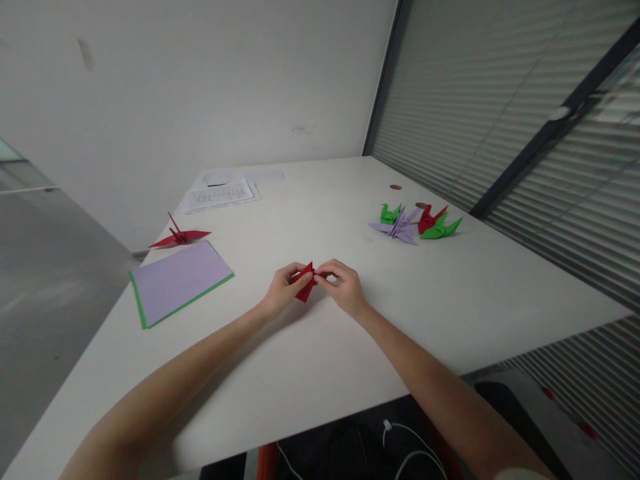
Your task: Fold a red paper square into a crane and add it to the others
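A small piece of folded red paper (305, 292) is between my two hands, above the middle of the white table. My left hand (284, 288) is closed on it, thumb on the near face and fingers behind. Thumb and fingers of my right hand (342, 284) pinch at the paper's right end, where the fingertips hide the small part they grip. To the left rests a red paper crane (181, 237) with spread wings. Just nearer than it is a stack of purple and green paper sheets (183, 279).
Several folded cranes stand at the right: a purple crane (399, 227), a red crane (429, 219) and green ones (442, 227). Written papers (220, 195) lie at the back left of the table (320, 373). Blinds (450, 107) run along the right side.
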The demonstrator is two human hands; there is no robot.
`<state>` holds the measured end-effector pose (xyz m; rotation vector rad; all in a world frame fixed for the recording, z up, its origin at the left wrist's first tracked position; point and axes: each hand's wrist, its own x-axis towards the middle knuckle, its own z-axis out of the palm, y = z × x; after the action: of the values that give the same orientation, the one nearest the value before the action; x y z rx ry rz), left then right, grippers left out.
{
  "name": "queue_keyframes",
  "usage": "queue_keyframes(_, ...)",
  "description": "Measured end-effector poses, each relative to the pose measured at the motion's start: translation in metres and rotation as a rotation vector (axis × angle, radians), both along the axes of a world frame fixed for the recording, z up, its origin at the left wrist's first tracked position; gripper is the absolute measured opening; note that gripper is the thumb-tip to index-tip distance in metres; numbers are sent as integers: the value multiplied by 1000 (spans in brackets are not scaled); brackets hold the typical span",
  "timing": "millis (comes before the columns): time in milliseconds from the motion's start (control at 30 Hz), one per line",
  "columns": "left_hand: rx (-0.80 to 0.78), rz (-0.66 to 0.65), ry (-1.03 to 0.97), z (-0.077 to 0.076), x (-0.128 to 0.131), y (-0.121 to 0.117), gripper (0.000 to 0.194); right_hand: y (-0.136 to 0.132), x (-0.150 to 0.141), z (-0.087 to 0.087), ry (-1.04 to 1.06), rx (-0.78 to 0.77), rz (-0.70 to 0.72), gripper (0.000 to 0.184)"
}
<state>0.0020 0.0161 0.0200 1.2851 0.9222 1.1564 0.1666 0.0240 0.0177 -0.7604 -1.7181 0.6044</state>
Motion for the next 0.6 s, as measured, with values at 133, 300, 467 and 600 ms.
queue_keyframes(133,1,21,-25,5,1,-3,34,0,-4,-4,79,-95,17,7)
queue_keyframes(300,28,52,-74,4,1,-1,30,0,-9,-6,240,-270,49,15)
queue_keyframes(467,63,52,-139,1,1,1,23,1,-9,-5,260,-384,69,19)
queue_keyframes(600,24,84,-135,3,2,-1,27,2,-9,-6,274,-418,77,21)
